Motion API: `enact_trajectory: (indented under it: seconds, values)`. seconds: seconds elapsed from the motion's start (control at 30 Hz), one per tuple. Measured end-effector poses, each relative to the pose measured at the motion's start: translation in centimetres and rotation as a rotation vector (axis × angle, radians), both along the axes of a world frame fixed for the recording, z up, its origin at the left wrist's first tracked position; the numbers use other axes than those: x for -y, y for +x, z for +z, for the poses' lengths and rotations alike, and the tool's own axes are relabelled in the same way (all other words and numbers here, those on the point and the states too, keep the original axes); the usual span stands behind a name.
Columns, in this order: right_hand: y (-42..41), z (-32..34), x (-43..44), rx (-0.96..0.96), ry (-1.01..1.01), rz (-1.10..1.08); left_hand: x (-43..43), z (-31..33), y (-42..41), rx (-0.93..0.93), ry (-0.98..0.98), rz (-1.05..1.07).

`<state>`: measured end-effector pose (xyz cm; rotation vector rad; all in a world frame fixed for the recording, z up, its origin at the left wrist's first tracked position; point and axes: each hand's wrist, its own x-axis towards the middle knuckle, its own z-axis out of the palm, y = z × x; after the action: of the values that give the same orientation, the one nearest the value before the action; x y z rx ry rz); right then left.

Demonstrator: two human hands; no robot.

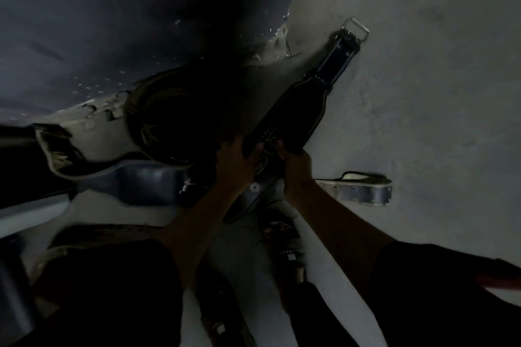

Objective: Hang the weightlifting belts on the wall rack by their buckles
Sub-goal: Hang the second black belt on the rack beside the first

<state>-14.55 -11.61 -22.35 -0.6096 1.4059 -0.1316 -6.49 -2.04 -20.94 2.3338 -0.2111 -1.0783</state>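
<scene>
A black weightlifting belt (293, 115) stretches diagonally over the grey floor, its metal buckle (355, 29) at the far upper right end. My left hand (235, 166) and my right hand (294, 169) both grip its wide middle part from either side. The belt's tail end (363, 191), with a row of holes, sticks out to the right behind my right wrist. A second belt (158, 121) lies coiled just left of my hands. A third, blue-grey belt (135, 183) lies flat at the left. No wall rack is in view.
The scene is dim. A dark wall with chipped paint (112, 22) fills the upper left, meeting the grey concrete floor (437, 93). My feet in sandals (284, 242) stand below my hands. More dark straps lie near the bottom centre (222, 315).
</scene>
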Motion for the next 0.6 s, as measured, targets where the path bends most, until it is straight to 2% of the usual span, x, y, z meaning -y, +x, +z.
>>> enact_trajectory:
  seconds: [0.2, 0.3, 0.4, 0.6]
  values:
    - [-1.1, 10.7, -1.9, -0.022, -0.091, -0.05, -1.6, 11.8, -0.9, -0.061, -0.155, 0.068]
    - [-1.0, 17.2, -3.3, 0.019, -0.118, -0.048, -2.7, 18.6, -0.6, -0.093, -0.198, 0.068]
    - [-0.2, 24.9, -4.8, 0.096, -0.11, -0.06, -4.1, 26.0, -0.1, -0.041, -0.241, 0.039]
    - [-0.2, 41.9, -9.8, 0.292, -0.159, 0.085, -6.8, 41.8, 1.3, -0.137, -0.379, 0.282]
